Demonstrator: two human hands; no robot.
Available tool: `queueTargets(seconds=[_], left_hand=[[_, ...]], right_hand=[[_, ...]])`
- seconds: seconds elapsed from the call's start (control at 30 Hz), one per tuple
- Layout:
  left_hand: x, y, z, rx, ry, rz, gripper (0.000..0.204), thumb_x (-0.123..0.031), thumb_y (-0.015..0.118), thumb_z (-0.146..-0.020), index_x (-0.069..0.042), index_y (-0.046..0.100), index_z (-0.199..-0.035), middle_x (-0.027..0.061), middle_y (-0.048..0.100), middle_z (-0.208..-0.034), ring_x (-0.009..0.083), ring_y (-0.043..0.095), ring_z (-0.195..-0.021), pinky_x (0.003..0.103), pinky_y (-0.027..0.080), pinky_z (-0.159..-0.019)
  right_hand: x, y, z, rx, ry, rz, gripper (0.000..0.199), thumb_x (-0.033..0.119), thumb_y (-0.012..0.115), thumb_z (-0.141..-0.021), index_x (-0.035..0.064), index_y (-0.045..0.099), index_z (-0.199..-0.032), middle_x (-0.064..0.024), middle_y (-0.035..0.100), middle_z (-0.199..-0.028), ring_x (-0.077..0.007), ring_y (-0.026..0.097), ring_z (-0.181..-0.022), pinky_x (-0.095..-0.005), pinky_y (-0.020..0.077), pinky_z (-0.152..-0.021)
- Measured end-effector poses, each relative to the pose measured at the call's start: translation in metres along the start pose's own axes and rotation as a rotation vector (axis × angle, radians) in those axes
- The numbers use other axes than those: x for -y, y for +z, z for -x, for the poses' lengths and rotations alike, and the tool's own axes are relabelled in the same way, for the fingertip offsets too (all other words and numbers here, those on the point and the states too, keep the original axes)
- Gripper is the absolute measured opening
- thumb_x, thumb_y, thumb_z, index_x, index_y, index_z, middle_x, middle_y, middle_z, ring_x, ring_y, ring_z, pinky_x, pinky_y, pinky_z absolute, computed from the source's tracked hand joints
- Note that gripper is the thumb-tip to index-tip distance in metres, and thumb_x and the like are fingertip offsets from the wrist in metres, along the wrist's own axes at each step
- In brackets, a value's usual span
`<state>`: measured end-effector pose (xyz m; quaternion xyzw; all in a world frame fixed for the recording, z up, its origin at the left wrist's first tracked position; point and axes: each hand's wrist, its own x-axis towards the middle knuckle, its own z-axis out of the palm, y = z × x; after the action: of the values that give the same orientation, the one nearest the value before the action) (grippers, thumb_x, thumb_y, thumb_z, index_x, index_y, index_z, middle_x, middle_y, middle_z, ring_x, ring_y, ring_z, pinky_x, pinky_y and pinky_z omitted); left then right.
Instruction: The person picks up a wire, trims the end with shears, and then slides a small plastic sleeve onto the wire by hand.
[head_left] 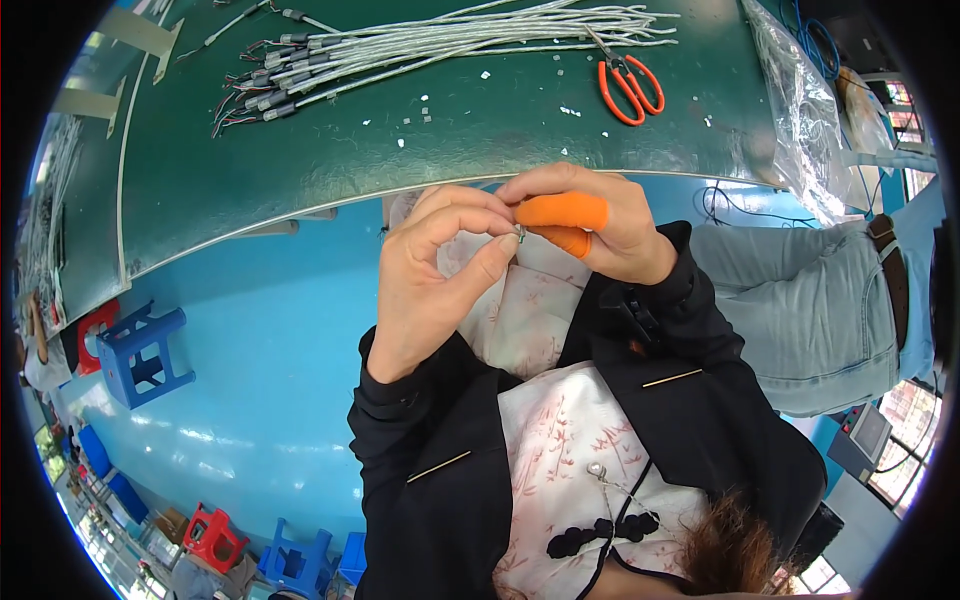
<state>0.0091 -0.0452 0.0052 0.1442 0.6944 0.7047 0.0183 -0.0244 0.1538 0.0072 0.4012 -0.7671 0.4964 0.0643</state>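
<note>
My left hand (425, 265) and my right hand (625, 230) meet just off the table's near edge, above my lap. Thumb and fingers of the left one are pinched together. Orange finger covers (565, 211) sit on two fingers of the right one, which is closed against the left fingertips. Between the fingertips shows a tiny shiny piece (520, 233), too small and too covered to name. Farther off on the green table (480, 150) lies a bundle of silvery cables (420, 52) with dark sleeves and bare thin wires at their left ends.
Scissors with red handles (630, 90) lie right of the cables, among small white scraps (568, 111). Clear plastic sheeting (800, 100) hangs over the table's right end. A person in light jeans (815, 310) is close on my right. A blue stool (145, 355) stands at left.
</note>
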Motion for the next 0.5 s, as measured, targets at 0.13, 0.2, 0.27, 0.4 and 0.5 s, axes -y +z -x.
queueTargets(seconds=[0.13,0.2,0.27,0.4,0.5], left_hand=[[0.000,0.000,-0.002,0.013,0.001,-0.063,0.006,0.001,0.066,-0.077,-0.001,0.065,-0.082,0.0062,0.064,-0.093,0.0170,0.058,-0.091,0.029,0.044,-0.084],[0.003,0.002,0.000,-0.026,-0.142,0.109,0.004,0.000,0.064,-0.079,0.000,0.064,-0.083,0.0055,0.062,-0.095,0.0146,0.057,-0.089,0.029,0.043,-0.084],[0.006,0.005,-0.001,-0.051,-0.205,0.190,0.003,-0.001,0.063,-0.080,0.001,0.063,-0.083,0.0052,0.061,-0.096,0.0135,0.056,-0.089,0.029,0.043,-0.084],[0.012,0.009,-0.005,-0.119,-0.318,0.460,0.006,-0.003,0.059,-0.085,0.002,0.062,-0.084,0.0046,0.057,-0.103,0.0106,0.054,-0.086,0.029,0.042,-0.083],[0.011,0.006,-0.009,-0.111,-0.301,0.494,0.009,-0.005,0.056,-0.088,0.002,0.061,-0.088,0.0048,0.053,-0.109,0.0101,0.053,-0.084,0.029,0.042,-0.082]], right_hand=[[-0.001,0.001,-0.001,0.027,-0.044,0.069,0.021,-0.007,0.066,-0.075,-0.0005,0.062,-0.095,-0.0125,0.065,-0.099,-0.0254,0.066,-0.084,-0.0292,0.0535,-0.072],[-0.003,0.003,-0.001,0.018,-0.059,0.102,0.020,-0.008,0.064,-0.078,-0.0018,0.060,-0.096,-0.0133,0.065,-0.096,-0.0230,0.066,-0.079,-0.0287,0.0536,-0.069],[0.002,0.008,0.001,0.003,0.089,0.002,0.019,-0.008,0.062,-0.080,-0.0025,0.058,-0.098,-0.0138,0.065,-0.093,-0.0219,0.066,-0.076,-0.0285,0.0535,-0.067],[0.018,0.019,-0.001,-0.077,0.493,-0.361,0.016,-0.006,0.056,-0.087,-0.0044,0.053,-0.102,-0.0146,0.064,-0.085,-0.0190,0.065,-0.066,-0.0277,0.0529,-0.059],[0.023,0.020,-0.010,-0.171,0.681,-0.693,0.015,-0.003,0.051,-0.091,-0.0050,0.050,-0.105,-0.0146,0.063,-0.081,-0.0177,0.064,-0.061,-0.0272,0.0520,-0.054]])
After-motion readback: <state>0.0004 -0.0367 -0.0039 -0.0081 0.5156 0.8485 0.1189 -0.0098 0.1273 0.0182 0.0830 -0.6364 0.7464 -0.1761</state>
